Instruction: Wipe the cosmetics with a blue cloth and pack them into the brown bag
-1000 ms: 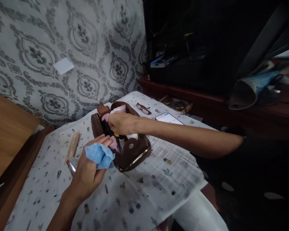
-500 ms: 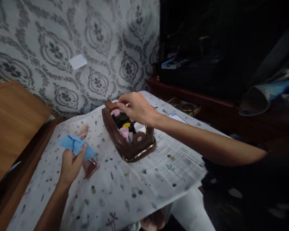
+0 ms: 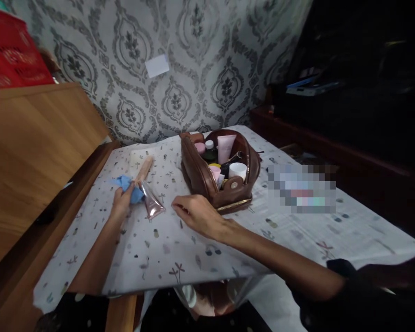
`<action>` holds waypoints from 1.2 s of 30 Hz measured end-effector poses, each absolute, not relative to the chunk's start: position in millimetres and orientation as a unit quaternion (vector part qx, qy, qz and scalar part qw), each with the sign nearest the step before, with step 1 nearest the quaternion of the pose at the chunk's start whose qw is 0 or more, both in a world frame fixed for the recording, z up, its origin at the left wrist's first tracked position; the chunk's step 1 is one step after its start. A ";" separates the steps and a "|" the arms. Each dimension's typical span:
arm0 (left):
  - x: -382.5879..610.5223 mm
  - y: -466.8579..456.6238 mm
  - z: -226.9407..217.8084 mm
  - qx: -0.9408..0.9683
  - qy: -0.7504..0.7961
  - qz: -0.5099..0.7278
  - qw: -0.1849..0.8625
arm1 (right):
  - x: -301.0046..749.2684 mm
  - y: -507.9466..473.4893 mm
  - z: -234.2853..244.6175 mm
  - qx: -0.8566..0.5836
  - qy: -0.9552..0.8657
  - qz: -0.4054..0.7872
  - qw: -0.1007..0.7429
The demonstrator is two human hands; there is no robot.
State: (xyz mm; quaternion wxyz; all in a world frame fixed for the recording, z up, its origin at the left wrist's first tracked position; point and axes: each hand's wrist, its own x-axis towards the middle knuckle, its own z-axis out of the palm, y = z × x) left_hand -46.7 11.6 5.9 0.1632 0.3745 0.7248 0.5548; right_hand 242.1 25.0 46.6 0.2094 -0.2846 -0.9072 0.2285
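Note:
My left hand (image 3: 122, 201) is closed on a crumpled light-blue cloth (image 3: 125, 181) at the left of the table. Just past the cloth lie a peach-coloured tube (image 3: 145, 168) and a shiny pinkish tube (image 3: 152, 204) with a wide flat end. In front of the brown toiletry bag (image 3: 196, 177), my right hand (image 3: 198, 215) hovers over the tablecloth with its fingers curled in and nothing visible in them. Unzipped, the bag holds a pink squeeze tube (image 3: 225, 148), a white jar (image 3: 238, 170), a white-capped dark bottle (image 3: 210, 151) and several other containers.
A patterned white cloth (image 3: 180, 258) covers the table. Right of the bag lies a blurred-out flat object (image 3: 302, 189). A wooden panel (image 3: 44, 138) with a red box (image 3: 14, 50) above it borders the left, and a dark screen (image 3: 359, 106) the right.
My right hand has left the bag's opening and come down in front of it. The pink squeeze tube now stands visible in the bag. My left hand still holds the cloth; the view has shifted.

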 end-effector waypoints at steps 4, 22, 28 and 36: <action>-33.6 16.1 -1.2 0.444 0.725 0.500 0.166 | 205.6 21.3 36.2 -0.261 -0.915 0.244 0.189; 7.4 6.8 -13.0 0.463 0.656 0.512 0.305 | 159.7 77.8 -29.9 -0.251 -0.600 0.695 0.305; 7.1 5.7 -2.9 0.488 0.694 0.493 0.193 | 163.2 71.6 -24.7 -0.196 -0.574 0.723 0.331; 14.0 -7.5 10.4 0.544 0.690 0.423 0.223 | 155.0 70.8 -26.9 -0.200 -0.551 0.727 0.358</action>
